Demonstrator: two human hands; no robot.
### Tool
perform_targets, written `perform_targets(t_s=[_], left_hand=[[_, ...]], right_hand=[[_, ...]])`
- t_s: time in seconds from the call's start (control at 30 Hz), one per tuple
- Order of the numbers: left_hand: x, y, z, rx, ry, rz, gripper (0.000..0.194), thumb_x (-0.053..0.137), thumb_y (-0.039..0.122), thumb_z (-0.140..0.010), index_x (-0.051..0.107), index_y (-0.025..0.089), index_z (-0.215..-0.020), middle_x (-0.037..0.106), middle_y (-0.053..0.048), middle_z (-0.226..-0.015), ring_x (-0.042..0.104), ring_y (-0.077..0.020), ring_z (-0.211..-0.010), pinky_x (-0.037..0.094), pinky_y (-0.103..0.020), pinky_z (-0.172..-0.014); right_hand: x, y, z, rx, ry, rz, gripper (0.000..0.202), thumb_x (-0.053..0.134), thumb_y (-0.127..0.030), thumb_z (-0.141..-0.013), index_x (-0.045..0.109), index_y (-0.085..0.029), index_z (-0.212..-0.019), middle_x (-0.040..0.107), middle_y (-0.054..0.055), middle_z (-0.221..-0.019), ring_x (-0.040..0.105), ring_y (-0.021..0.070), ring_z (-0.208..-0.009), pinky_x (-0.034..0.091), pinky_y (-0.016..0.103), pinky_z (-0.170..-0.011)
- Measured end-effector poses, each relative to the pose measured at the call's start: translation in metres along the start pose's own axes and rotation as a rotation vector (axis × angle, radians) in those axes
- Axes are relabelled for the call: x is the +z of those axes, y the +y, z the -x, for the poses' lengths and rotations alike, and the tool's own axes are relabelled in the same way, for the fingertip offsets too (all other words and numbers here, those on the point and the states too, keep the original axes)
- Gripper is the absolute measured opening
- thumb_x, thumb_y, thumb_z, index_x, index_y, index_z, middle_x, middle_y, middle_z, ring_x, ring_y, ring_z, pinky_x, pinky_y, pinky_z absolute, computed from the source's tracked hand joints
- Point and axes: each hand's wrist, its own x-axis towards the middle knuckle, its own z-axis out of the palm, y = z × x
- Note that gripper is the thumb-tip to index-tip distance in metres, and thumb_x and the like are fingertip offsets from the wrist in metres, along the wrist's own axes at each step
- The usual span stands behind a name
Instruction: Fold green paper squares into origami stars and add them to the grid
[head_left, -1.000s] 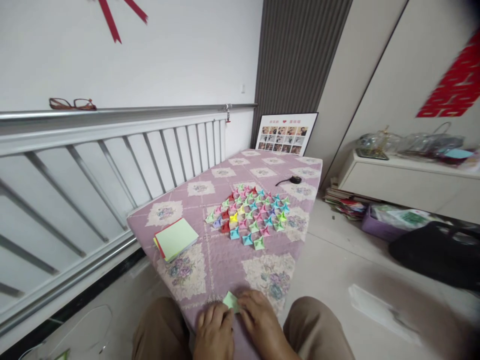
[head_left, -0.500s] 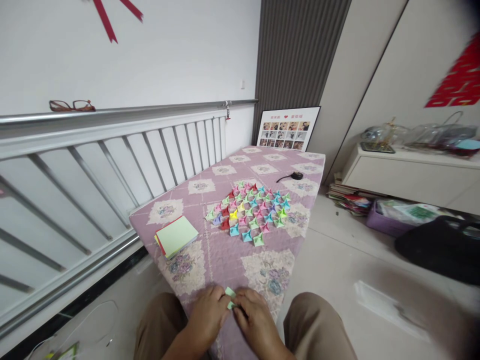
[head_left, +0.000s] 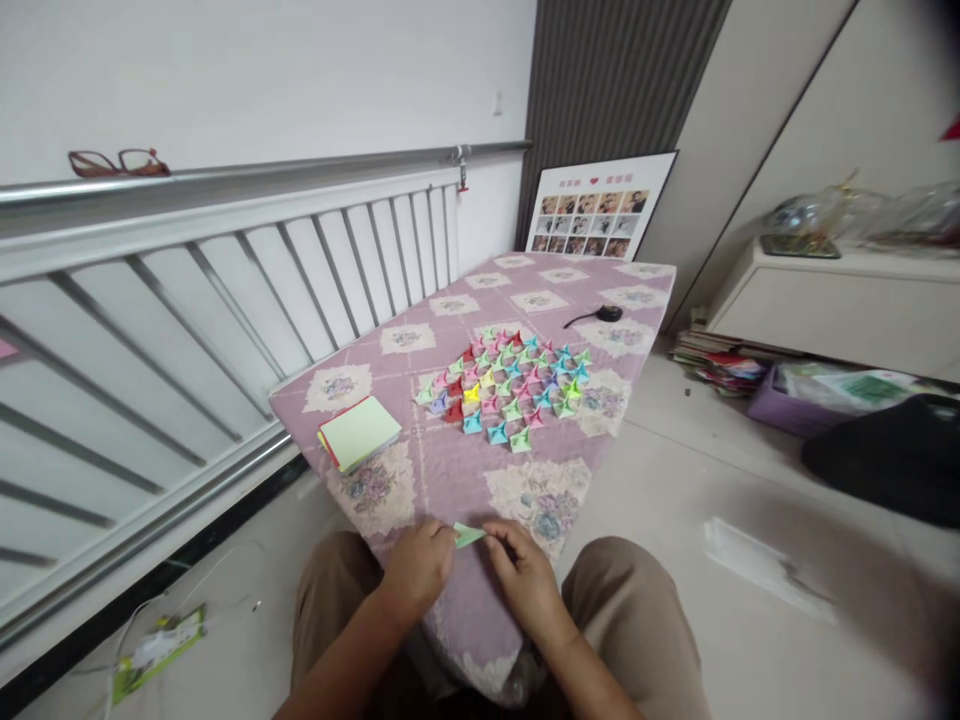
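A small light green folded paper (head_left: 469,535) is stretched between my two hands near the front of the cloth-covered table. My left hand (head_left: 421,562) pinches its left end. The fingers of my right hand (head_left: 523,572) close on its right end. Beyond them, several small folded paper pieces (head_left: 514,385) in green, pink, red, blue, yellow and purple stand in close rows on the cloth. A stack of coloured paper sheets (head_left: 361,432), light green on top, lies to the left.
The table (head_left: 450,470) has a purple floral cloth. A black cord-like item (head_left: 609,313) lies at its far right. A white railing (head_left: 300,290) with glasses (head_left: 120,163) on top runs along the left, and a photo board (head_left: 600,208) stands behind.
The view has tilted downward. My hands have moved apart, and the green paper now shows as a pointed shape between my fingertips.
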Motion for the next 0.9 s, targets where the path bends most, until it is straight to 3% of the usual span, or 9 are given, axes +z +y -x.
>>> perform_targets(t_s=[0.2, 0.43, 0.63, 0.77, 0.9], left_hand=[[-0.01, 0.005, -0.004, -0.25, 0.226, 0.48, 0.025, 0.041, 0.015, -0.085, 0.066, 0.017, -0.083, 0.064, -0.001, -0.077, 0.056, -0.0136, -0.074, 0.04, -0.023, -0.069], [-0.005, 0.023, 0.004, -0.398, 0.173, 1.042, 0.027, 0.043, 0.03, -0.084, 0.066, 0.014, -0.084, 0.056, 0.003, -0.06, 0.049, -0.0106, -0.055, 0.037, -0.02, -0.053], [0.002, 0.028, 0.012, -0.404, 0.173, 1.01, 0.027, 0.045, 0.032, -0.083, 0.066, 0.014, -0.082, 0.057, 0.001, -0.063, 0.048, -0.0105, -0.058, 0.037, -0.02, -0.055], [-0.003, 0.033, 0.014, -0.368, 0.173, 1.009, 0.025, 0.047, 0.031, -0.082, 0.065, 0.014, -0.08, 0.055, 0.002, -0.061, 0.047, -0.0097, -0.056, 0.037, -0.02, -0.054], [-0.014, 0.041, 0.018, -0.38, 0.11, 1.177, 0.019, 0.053, 0.029, -0.077, 0.064, 0.014, -0.081, 0.057, 0.002, -0.062, 0.049, -0.0092, -0.056, 0.04, -0.021, -0.055]], right_hand=[[0.003, 0.005, -0.001, 0.207, 0.049, -0.157, 0.031, 0.056, -0.042, -0.083, 0.064, -0.021, -0.103, 0.067, 0.008, -0.105, 0.061, 0.0223, -0.098, 0.046, 0.039, -0.091], [-0.002, -0.005, -0.005, 0.341, 0.073, -0.353, 0.037, 0.059, -0.051, -0.08, 0.062, -0.019, -0.098, 0.068, 0.007, -0.097, 0.062, 0.0227, -0.093, 0.047, 0.039, -0.088], [-0.006, -0.033, -0.002, 0.402, -0.044, -0.48, 0.043, 0.062, -0.053, -0.078, 0.06, -0.021, -0.107, 0.067, 0.009, -0.104, 0.061, 0.0239, -0.098, 0.048, 0.037, -0.084], [0.001, -0.039, 0.0, 0.431, -0.096, -0.528, 0.036, 0.067, -0.049, -0.074, 0.062, -0.019, -0.094, 0.063, 0.001, -0.076, 0.058, 0.0161, -0.069, 0.047, 0.028, -0.065], [0.004, -0.037, 0.002, 0.461, -0.089, -0.585, 0.034, 0.067, -0.047, -0.073, 0.06, -0.019, -0.09, 0.056, -0.003, -0.067, 0.051, 0.0118, -0.061, 0.042, 0.024, -0.06]])
